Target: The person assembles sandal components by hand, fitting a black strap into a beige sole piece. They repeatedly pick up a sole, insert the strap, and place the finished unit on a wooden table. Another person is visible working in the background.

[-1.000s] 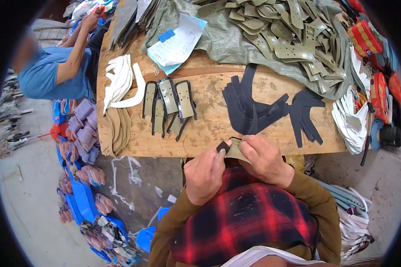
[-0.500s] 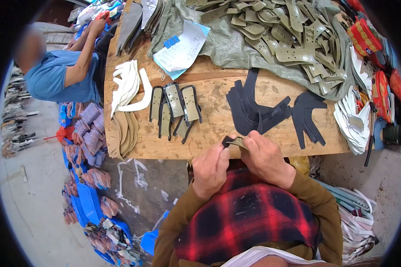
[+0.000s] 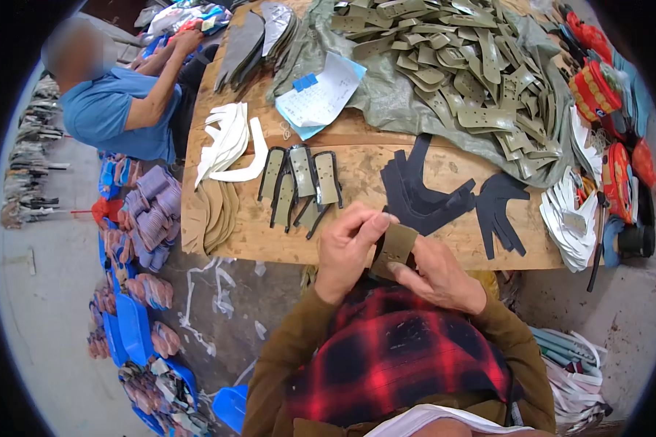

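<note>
Just past the table's front edge, both hands hold a curved olive plate [image 3: 399,242] with small holes and a dark strip along its left side. My left hand [image 3: 348,251] pinches the upper left, where thumb and fingers meet at the dark edging. My right hand [image 3: 444,277] grips the right and lower side, thumb on the face, other fingers partly hidden behind. Beyond the left hand lie several black-edged olive plates [image 3: 299,175], some overlapping. Black V-shaped cut pieces [image 3: 423,200] lie beyond the right hand, with more black pieces [image 3: 497,207] beside them.
A large heap of olive plates [image 3: 481,120] covers a green tarp [image 3: 310,44] at the back. Paper sheets [image 3: 321,98], white curved pieces [image 3: 222,142] and tan pieces [image 3: 215,218] lie left on the wooden table [image 3: 350,138]. A person in a blue shirt [image 3: 116,109] works at far left.
The plate has turned so its broad face shows and has come closer to my body. My left hand has shifted up along the dark edging; my right hand has moved lower. The view has shifted slightly.
</note>
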A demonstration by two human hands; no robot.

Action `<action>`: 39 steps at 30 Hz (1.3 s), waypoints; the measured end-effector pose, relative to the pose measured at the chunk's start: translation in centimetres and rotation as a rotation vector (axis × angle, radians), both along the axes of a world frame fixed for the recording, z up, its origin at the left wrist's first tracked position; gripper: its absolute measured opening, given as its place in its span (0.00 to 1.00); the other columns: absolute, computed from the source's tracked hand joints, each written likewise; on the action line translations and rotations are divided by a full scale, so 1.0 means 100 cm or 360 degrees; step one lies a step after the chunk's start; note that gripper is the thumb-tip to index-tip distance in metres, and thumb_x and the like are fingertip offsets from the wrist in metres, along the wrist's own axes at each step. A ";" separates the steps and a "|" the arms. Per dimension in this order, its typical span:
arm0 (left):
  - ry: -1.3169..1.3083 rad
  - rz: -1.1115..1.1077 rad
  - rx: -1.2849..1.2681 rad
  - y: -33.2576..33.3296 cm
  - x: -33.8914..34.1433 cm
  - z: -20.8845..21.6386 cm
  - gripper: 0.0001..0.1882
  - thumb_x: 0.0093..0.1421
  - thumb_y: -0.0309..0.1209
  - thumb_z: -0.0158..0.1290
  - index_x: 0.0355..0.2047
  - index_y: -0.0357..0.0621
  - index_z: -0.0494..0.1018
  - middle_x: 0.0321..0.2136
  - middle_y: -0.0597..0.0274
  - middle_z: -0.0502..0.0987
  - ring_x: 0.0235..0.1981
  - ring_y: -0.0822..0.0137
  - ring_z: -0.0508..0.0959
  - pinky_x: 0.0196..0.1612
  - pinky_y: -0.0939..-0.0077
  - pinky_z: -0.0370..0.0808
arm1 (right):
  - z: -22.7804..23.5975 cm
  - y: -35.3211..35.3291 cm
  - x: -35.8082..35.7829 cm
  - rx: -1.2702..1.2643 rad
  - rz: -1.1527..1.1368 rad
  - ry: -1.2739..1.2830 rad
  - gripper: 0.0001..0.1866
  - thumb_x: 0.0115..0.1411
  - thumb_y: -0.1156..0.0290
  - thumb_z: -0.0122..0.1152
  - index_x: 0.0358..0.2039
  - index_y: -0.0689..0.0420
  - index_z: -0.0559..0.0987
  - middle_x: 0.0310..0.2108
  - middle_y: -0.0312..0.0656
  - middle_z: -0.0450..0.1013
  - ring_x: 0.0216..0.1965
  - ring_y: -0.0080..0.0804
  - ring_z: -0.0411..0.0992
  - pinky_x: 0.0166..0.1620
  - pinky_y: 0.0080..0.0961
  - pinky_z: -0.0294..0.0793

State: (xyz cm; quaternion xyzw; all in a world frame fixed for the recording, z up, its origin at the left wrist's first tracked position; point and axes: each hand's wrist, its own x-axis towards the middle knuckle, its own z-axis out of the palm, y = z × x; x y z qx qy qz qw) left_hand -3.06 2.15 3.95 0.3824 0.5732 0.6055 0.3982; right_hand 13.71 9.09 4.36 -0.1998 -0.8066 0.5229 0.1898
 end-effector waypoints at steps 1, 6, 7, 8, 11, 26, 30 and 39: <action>-0.0059 -0.0043 -0.0049 0.002 -0.002 0.007 0.09 0.64 0.29 0.56 0.32 0.35 0.77 0.27 0.66 0.74 0.28 0.76 0.72 0.32 0.83 0.68 | 0.003 0.001 0.000 0.0020 0.0019 -0.0044 0.24 0.56 0.75 0.58 0.54 0.63 0.68 0.41 0.57 0.71 0.40 0.58 0.71 0.41 0.43 0.72; -0.0393 0.0076 -0.0019 0.024 0.000 0.003 0.10 0.67 0.31 0.52 0.27 0.41 0.73 0.24 0.73 0.69 0.23 0.81 0.65 0.29 0.85 0.63 | -0.005 0.010 0.000 0.0187 0.0153 -0.0023 0.19 0.58 0.75 0.59 0.50 0.63 0.70 0.35 0.49 0.73 0.32 0.45 0.73 0.32 0.34 0.72; -0.0420 0.0127 0.0003 0.024 0.001 0.004 0.10 0.67 0.32 0.52 0.29 0.41 0.73 0.24 0.72 0.70 0.24 0.81 0.66 0.30 0.85 0.64 | -0.002 0.009 0.001 -0.0046 0.0128 -0.0042 0.20 0.59 0.74 0.58 0.51 0.62 0.69 0.37 0.48 0.73 0.33 0.43 0.73 0.33 0.34 0.72; -0.0446 0.0178 0.0025 0.024 0.001 0.006 0.10 0.67 0.33 0.51 0.31 0.41 0.74 0.24 0.71 0.70 0.24 0.80 0.67 0.30 0.85 0.65 | 0.003 0.009 0.002 -0.0279 0.0102 -0.0060 0.21 0.59 0.73 0.57 0.53 0.62 0.68 0.39 0.48 0.73 0.35 0.42 0.73 0.34 0.33 0.73; -0.0473 -0.0001 -0.0120 0.004 -0.010 -0.012 0.12 0.70 0.37 0.47 0.38 0.41 0.73 0.27 0.68 0.74 0.26 0.79 0.71 0.33 0.84 0.69 | 0.008 0.014 0.008 -0.0643 0.0016 -0.0106 0.22 0.60 0.72 0.56 0.54 0.61 0.68 0.39 0.46 0.74 0.35 0.36 0.73 0.34 0.30 0.74; 0.0792 -0.0551 -0.0146 -0.005 -0.008 -0.012 0.16 0.62 0.35 0.58 0.45 0.40 0.72 0.31 0.51 0.80 0.33 0.61 0.81 0.32 0.70 0.77 | -0.008 0.023 -0.001 0.0416 0.0082 -0.0055 0.22 0.57 0.73 0.62 0.51 0.62 0.69 0.43 0.50 0.70 0.40 0.44 0.74 0.39 0.33 0.72; 0.0816 -0.0117 0.0110 -0.008 -0.010 -0.022 0.20 0.53 0.30 0.65 0.44 0.41 0.72 0.38 0.47 0.80 0.39 0.54 0.82 0.37 0.65 0.78 | 0.005 0.024 -0.003 0.0305 -0.0102 0.0286 0.27 0.58 0.72 0.63 0.57 0.61 0.68 0.51 0.49 0.66 0.45 0.41 0.73 0.47 0.29 0.73; 0.1034 -0.0092 0.0847 -0.010 -0.005 -0.030 0.11 0.56 0.14 0.53 0.39 0.36 0.67 0.55 0.40 0.68 0.46 0.52 0.79 0.47 0.66 0.80 | -0.017 0.022 -0.013 -0.1206 -0.0230 0.0303 0.12 0.65 0.71 0.59 0.46 0.65 0.78 0.38 0.35 0.76 0.40 0.19 0.72 0.46 0.19 0.72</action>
